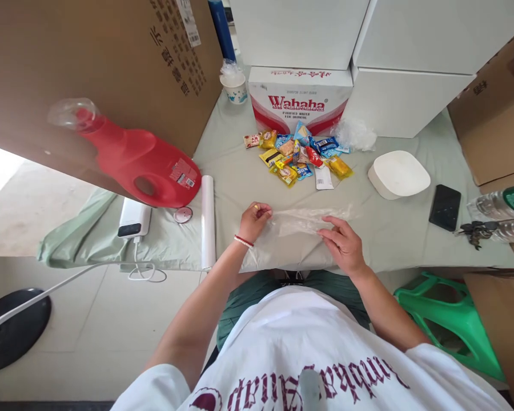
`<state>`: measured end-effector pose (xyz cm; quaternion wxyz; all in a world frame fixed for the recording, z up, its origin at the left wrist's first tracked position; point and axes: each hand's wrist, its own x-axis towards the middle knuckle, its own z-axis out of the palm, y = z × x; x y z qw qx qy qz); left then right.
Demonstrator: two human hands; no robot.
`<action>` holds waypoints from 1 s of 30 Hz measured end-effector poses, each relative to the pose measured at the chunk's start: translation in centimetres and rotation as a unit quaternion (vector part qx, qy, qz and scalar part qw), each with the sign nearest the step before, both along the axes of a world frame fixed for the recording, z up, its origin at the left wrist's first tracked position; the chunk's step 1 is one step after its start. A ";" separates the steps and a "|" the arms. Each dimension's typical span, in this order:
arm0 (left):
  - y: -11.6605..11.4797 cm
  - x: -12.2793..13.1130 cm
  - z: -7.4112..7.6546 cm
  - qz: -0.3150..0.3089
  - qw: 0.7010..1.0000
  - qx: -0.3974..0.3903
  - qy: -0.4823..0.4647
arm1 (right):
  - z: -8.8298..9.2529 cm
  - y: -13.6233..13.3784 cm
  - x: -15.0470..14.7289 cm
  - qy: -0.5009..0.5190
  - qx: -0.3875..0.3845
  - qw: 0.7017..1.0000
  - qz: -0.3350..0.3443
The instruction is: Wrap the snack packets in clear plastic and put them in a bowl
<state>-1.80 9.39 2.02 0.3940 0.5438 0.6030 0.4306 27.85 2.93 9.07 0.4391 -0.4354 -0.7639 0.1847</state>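
Observation:
A thin clear plastic bag [297, 220] stretches between my hands above the front of the table. My left hand [255, 221] pinches its left end between thumb and fingers. At the bag's right part is my right hand [344, 244], its fingers stretched out and apart, fingertips against or just beside the film. Beyond the bag lies a loose heap of small wrapped snacks [286, 174] in yellow, blue and red packets. A white card [324, 178] lies at the heap's near edge. To the right stands a white plastic bowl [399, 174].
A red jug [149, 162], a white roll [208, 222] and a power bank [134, 218] with a cable are at left. Behind the snacks stands a Wahaha carton [300, 103], with crumpled plastic [354, 136] beside it. A phone [445, 207] and bottles [508, 200] lie right.

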 end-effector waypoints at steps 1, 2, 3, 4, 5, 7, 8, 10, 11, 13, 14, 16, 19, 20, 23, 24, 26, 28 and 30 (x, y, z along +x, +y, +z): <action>0.9 0.1 0.0 0.005 1.000 -0.002 -0.003 | -0.5 -0.8 0.5 -0.004 -0.001 1.000 -0.012; 1.7 0.2 -0.1 0.013 1.000 -0.004 -0.002 | -1.1 -1.6 1.1 -0.010 -0.004 1.000 -0.024; 2.5 0.3 -0.1 0.024 1.000 -0.006 0.001 | -1.9 -2.3 1.5 -0.021 -0.008 0.999 -0.035; 3.2 0.4 -0.1 0.037 0.999 -0.008 0.007 | -2.7 -2.9 1.9 -0.037 -0.013 0.998 -0.044; 3.9 0.4 -0.1 0.052 0.998 -0.010 0.016 | -3.5 -3.4 2.2 -0.057 -0.016 0.997 -0.050; 5.0 0.2 0.1 0.087 0.995 -0.014 0.041 | -5.0 -4.4 2.2 -0.106 -0.021 0.993 -0.056; 5.3 0.1 0.3 0.107 0.993 -0.014 0.055 | -5.6 -4.8 1.9 -0.132 -0.028 0.989 -0.057; 5.4 0.1 1.3 0.148 0.986 -0.008 0.083 | -6.2 -5.4 1.1 -0.186 -0.053 0.979 -0.061; 5.0 0.3 2.0 0.167 0.980 0.008 0.103 | -6.4 -5.6 0.5 -0.211 -0.073 0.973 -0.061; 3.4 1.3 3.9 0.193 0.965 0.073 0.162 | -6.2 -5.8 -0.8 -0.259 -0.118 0.957 -0.051; 2.2 2.2 4.9 0.190 0.953 0.123 0.200 | -6.1 -5.8 -1.5 -0.281 -0.140 0.949 -0.039; -0.5 4.3 6.6 0.128 0.938 0.200 0.251 | -5.6 -5.6 -2.9 -0.319 -0.181 0.930 -0.010; -4.0 7.5 7.3 -0.046 0.932 0.211 0.293 | -5.1 -5.6 -4.8 -0.350 -0.218 0.910 0.037; -4.6 8.2 6.9 -0.082 0.929 0.187 0.310 | -4.9 -5.8 -5.3 -0.347 -0.226 0.909 0.055; -5.3 8.5 4.4 -0.099 0.922 0.087 0.364 | -4.2 -6.2 -5.9 -0.275 -0.240 0.920 0.140; -5.2 8.1 3.4 -0.093 0.919 0.063 0.379 | -3.8 -6.1 -5.7 -0.235 -0.238 0.928 0.164; -5.2 7.1 1.9 -0.099 0.910 0.044 0.400 | -3.0 -5.5 -4.7 -0.169 -0.213 0.946 0.175; -5.3 6.4 1.1 -0.121 0.900 0.049 0.416 | -2.2 -3.8 -3.0 -0.168 -0.177 0.962 0.125; -5.6 6.0 0.9 -0.138 0.890 0.055 0.431 | -1.7 -1.4 -1.2 -0.229 -0.163 0.958 0.062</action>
